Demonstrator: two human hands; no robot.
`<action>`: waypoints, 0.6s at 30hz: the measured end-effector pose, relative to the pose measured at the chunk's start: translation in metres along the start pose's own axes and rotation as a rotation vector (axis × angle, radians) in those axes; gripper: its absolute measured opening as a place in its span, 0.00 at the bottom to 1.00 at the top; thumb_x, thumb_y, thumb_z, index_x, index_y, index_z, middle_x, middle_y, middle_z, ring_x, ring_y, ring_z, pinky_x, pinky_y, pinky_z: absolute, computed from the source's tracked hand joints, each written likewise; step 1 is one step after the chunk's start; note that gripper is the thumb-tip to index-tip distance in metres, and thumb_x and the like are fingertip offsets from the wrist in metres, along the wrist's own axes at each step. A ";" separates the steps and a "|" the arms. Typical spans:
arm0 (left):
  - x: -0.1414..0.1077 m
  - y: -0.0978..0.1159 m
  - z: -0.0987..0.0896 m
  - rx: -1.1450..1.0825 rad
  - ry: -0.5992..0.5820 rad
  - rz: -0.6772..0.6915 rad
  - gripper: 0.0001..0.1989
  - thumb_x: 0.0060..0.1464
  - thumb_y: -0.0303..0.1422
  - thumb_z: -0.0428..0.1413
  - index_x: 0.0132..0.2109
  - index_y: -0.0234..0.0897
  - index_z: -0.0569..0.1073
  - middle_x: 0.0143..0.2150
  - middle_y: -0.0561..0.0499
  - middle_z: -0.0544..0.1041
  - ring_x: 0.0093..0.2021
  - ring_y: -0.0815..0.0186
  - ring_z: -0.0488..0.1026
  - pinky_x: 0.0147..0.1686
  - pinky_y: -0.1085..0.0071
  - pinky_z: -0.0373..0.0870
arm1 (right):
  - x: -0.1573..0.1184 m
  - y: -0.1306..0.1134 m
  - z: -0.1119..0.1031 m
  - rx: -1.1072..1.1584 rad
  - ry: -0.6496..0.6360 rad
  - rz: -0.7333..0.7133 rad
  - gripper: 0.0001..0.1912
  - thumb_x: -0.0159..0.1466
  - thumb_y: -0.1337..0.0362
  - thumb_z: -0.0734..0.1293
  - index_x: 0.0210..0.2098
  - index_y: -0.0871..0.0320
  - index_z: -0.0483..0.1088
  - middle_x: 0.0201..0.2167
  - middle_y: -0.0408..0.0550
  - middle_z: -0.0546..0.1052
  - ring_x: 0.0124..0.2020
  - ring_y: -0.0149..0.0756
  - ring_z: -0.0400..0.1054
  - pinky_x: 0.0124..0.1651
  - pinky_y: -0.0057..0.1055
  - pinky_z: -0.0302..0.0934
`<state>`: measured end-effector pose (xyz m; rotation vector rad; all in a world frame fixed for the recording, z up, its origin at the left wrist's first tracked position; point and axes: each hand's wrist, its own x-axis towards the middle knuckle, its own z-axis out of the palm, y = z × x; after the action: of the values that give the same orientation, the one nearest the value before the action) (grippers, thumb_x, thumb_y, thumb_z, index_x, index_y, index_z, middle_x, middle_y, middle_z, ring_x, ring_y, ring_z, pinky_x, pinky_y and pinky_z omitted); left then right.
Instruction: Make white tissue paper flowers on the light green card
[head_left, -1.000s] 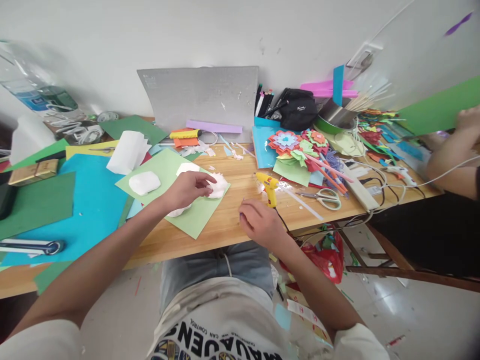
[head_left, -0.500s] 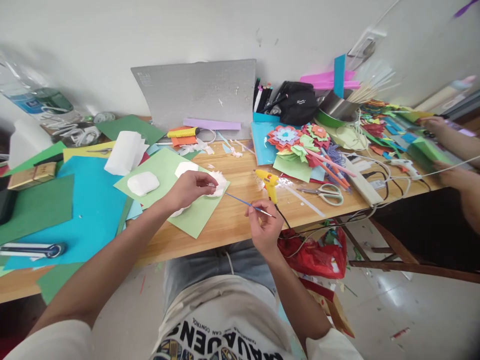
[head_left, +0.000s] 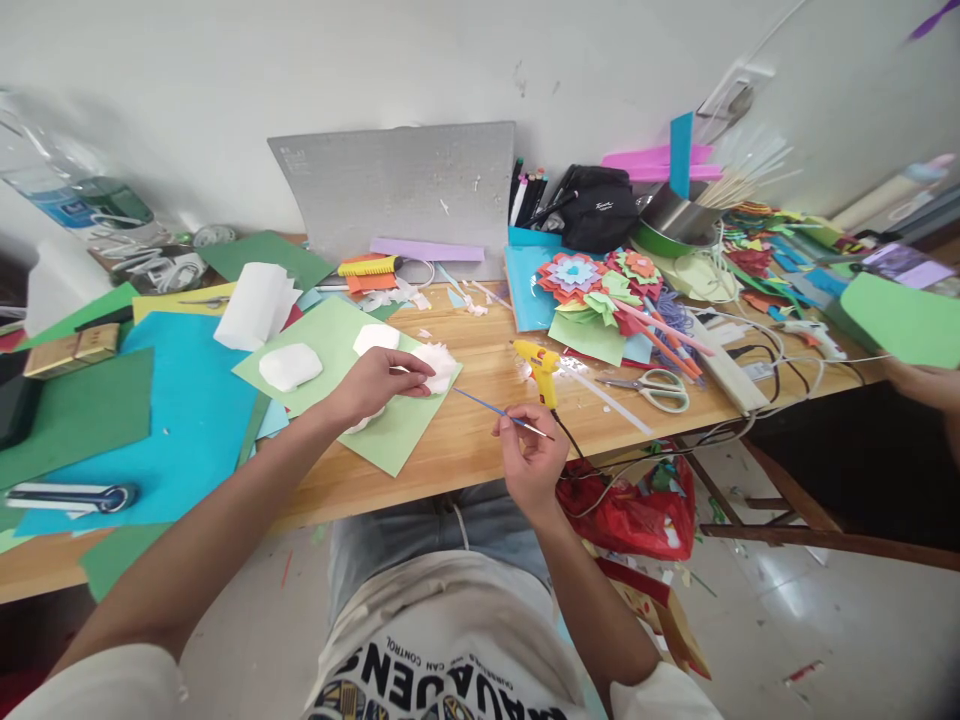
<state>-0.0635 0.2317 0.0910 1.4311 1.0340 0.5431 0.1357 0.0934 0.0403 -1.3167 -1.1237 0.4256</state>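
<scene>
Desk (head_left: pixel 484 345): left of the glue gun (head_left: pixel 541 368), left hand (head_left: pixel 381 383) at paper (head_left: pixel 436 362), grip unclear; before the gun, right hand (head_left: pixel 536 458) pinches stick (head_left: pixel 480 402).

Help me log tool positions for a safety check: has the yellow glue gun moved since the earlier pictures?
No. Against the scissors on the wooden table, the yellow glue gun shows no clear shift; the whole view moves slightly.

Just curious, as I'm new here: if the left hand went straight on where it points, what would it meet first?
Most likely the left hand would meet the ragged white piece first; depth is unclear, so they may be touching.
</scene>
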 end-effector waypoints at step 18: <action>0.046 -0.007 0.016 0.770 0.123 0.364 0.10 0.52 0.33 0.58 0.42 0.40 0.79 0.35 0.51 0.82 0.43 0.55 0.71 0.44 0.63 0.64 | 0.010 -0.008 0.015 -0.206 -0.072 -0.249 0.04 0.61 0.70 0.64 0.35 0.55 0.67 0.30 0.44 0.72 0.31 0.32 0.69 0.36 0.30 0.68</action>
<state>-0.0297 0.2611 0.0700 2.3197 1.1450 0.5162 0.1256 0.1074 0.0493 -1.3253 -1.4019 0.1777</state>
